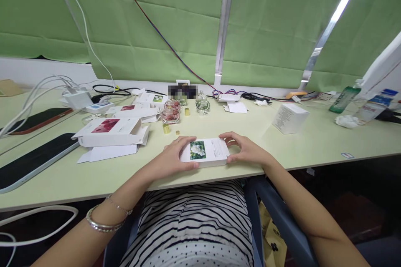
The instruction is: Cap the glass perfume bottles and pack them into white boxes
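A white box point(216, 158) with a white-flower picture on top lies flat near the front edge of the desk point(307, 146), straight in front of the person, between the two hands. The left hand point(175, 157) is wrapped about its left end, thumb along the near side and fingers over the far side. The right hand point(246, 149) pinches the other end, thumb at the near corner and a finger at the far one, with a gap under the arched palm. The box looks like thin card, so it is probably light, fairly stiff along its folded edges but easily dented across the broad top, and its smooth face may be a little slippery. The long sides and end corners seem the best places to hold, with gentle pressure only; whether anything is inside cannot be told. Glass bottles point(171, 116) and a gold cap point(166, 129) stand beyond it, to the left, near a carton point(108, 131) with a red picture; those bottles look the more fragile.
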`<action>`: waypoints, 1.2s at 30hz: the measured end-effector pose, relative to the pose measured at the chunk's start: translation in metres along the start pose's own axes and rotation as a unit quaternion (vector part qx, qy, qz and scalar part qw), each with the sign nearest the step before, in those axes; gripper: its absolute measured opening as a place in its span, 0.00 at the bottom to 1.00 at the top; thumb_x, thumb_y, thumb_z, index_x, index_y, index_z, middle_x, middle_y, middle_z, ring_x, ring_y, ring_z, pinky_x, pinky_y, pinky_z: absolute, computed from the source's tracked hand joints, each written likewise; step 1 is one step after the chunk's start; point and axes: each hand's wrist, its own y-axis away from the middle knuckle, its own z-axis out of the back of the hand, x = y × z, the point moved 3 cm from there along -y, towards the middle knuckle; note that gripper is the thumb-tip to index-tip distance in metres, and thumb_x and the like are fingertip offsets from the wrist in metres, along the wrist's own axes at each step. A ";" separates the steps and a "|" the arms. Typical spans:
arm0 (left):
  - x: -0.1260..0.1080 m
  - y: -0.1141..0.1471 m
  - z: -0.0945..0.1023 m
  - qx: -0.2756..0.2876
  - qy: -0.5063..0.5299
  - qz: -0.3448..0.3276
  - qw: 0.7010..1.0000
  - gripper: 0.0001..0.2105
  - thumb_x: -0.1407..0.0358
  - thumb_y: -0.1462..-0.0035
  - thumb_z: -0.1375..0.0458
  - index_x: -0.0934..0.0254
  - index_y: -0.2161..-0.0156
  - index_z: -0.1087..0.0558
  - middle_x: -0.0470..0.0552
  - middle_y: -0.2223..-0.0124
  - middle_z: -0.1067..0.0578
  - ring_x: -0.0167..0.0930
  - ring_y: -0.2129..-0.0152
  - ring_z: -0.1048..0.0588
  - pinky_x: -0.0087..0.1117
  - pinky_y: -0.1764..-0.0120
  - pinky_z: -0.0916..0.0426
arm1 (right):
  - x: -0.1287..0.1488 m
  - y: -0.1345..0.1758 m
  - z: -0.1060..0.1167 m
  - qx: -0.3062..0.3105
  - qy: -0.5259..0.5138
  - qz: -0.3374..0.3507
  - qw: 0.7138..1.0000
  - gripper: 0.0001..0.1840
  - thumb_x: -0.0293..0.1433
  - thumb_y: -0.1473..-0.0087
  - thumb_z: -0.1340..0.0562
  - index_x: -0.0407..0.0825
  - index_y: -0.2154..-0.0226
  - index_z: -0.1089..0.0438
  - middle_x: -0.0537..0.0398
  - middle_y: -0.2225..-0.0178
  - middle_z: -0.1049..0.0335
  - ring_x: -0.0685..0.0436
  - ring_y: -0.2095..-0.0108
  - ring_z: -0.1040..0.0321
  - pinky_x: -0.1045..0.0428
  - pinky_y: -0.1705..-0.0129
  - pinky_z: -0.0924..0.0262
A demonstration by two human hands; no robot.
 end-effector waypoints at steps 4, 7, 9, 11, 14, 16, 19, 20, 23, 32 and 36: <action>0.001 0.000 -0.001 -0.003 0.006 0.003 1.000 0.36 0.49 0.55 0.42 0.62 0.42 0.44 0.53 0.42 0.40 0.42 0.46 0.40 0.39 0.46 0.44 | 0.001 0.000 0.000 0.001 0.004 0.000 1.000 0.36 0.40 0.62 0.32 0.52 0.50 0.42 0.50 0.49 0.40 0.42 0.53 0.37 0.43 0.49 0.42; 0.002 0.001 -0.001 -0.012 0.009 0.002 1.000 0.36 0.50 0.55 0.42 0.61 0.42 0.43 0.53 0.42 0.40 0.42 0.45 0.42 0.40 0.45 0.44 | 0.001 0.000 0.000 0.004 0.009 -0.002 1.000 0.36 0.40 0.62 0.32 0.51 0.50 0.41 0.50 0.49 0.39 0.42 0.52 0.37 0.43 0.48 0.42; 0.002 0.001 -0.001 -0.012 0.011 0.000 1.000 0.35 0.50 0.56 0.42 0.61 0.43 0.43 0.53 0.42 0.40 0.43 0.44 0.43 0.40 0.45 0.45 | 0.000 0.000 0.000 0.003 0.009 -0.004 1.000 0.36 0.40 0.62 0.31 0.51 0.50 0.42 0.50 0.49 0.39 0.42 0.52 0.38 0.44 0.47 0.43; 0.001 0.001 -0.001 -0.008 0.013 0.000 1.000 0.36 0.50 0.56 0.42 0.61 0.43 0.43 0.53 0.42 0.41 0.43 0.44 0.44 0.41 0.45 0.45 | -0.001 0.000 0.000 0.001 0.005 -0.006 1.000 0.37 0.40 0.63 0.31 0.51 0.50 0.42 0.50 0.49 0.39 0.42 0.51 0.38 0.43 0.47 0.43; 0.001 0.001 -0.001 -0.007 0.014 -0.001 1.000 0.36 0.50 0.56 0.42 0.62 0.42 0.44 0.53 0.42 0.41 0.42 0.43 0.46 0.40 0.44 0.46 | -0.002 0.000 -0.001 -0.004 0.002 -0.007 1.000 0.38 0.40 0.63 0.31 0.51 0.50 0.43 0.50 0.48 0.40 0.42 0.50 0.38 0.42 0.47 0.43; 0.001 0.000 0.000 -0.007 0.015 -0.003 1.000 0.36 0.50 0.55 0.42 0.61 0.43 0.44 0.52 0.42 0.41 0.42 0.43 0.46 0.39 0.44 0.45 | -0.002 0.000 -0.001 -0.007 0.004 -0.007 1.000 0.38 0.41 0.63 0.31 0.52 0.50 0.43 0.50 0.48 0.40 0.41 0.50 0.38 0.42 0.47 0.43; 0.001 0.000 0.000 -0.008 0.015 -0.004 1.000 0.36 0.49 0.56 0.42 0.61 0.43 0.44 0.52 0.42 0.41 0.42 0.43 0.46 0.40 0.44 0.45 | -0.002 0.000 -0.001 -0.008 0.006 -0.005 1.000 0.38 0.41 0.64 0.31 0.52 0.50 0.43 0.50 0.48 0.39 0.41 0.50 0.38 0.41 0.47 0.43; 0.001 0.000 -0.001 -0.008 0.014 -0.005 1.000 0.36 0.49 0.55 0.42 0.61 0.43 0.44 0.52 0.42 0.41 0.42 0.43 0.46 0.40 0.44 0.46 | -0.002 -0.001 -0.001 -0.007 0.007 -0.004 1.000 0.38 0.41 0.64 0.31 0.52 0.50 0.43 0.50 0.48 0.39 0.41 0.50 0.38 0.41 0.47 0.43; 0.002 0.000 -0.002 -0.009 0.013 -0.005 1.000 0.36 0.50 0.55 0.42 0.61 0.43 0.44 0.52 0.42 0.41 0.42 0.42 0.47 0.40 0.44 0.46 | -0.002 -0.001 -0.001 -0.008 0.008 -0.001 1.000 0.38 0.41 0.64 0.31 0.52 0.50 0.43 0.50 0.48 0.39 0.41 0.50 0.38 0.41 0.47 0.43; 0.003 -0.001 -0.002 -0.009 0.013 -0.010 1.000 0.36 0.48 0.55 0.42 0.61 0.42 0.44 0.52 0.42 0.41 0.43 0.42 0.48 0.40 0.44 0.45 | -0.001 -0.002 -0.004 -0.008 -0.009 -0.002 1.000 0.40 0.41 0.64 0.31 0.52 0.48 0.44 0.48 0.46 0.42 0.40 0.49 0.39 0.41 0.45 0.45; 0.004 -0.001 -0.002 -0.011 0.010 -0.006 1.000 0.37 0.48 0.56 0.42 0.61 0.43 0.44 0.52 0.42 0.41 0.42 0.42 0.47 0.39 0.44 0.45 | 0.001 -0.001 -0.006 -0.007 -0.025 -0.012 1.000 0.45 0.40 0.64 0.31 0.52 0.45 0.47 0.47 0.43 0.46 0.40 0.47 0.42 0.42 0.43 0.46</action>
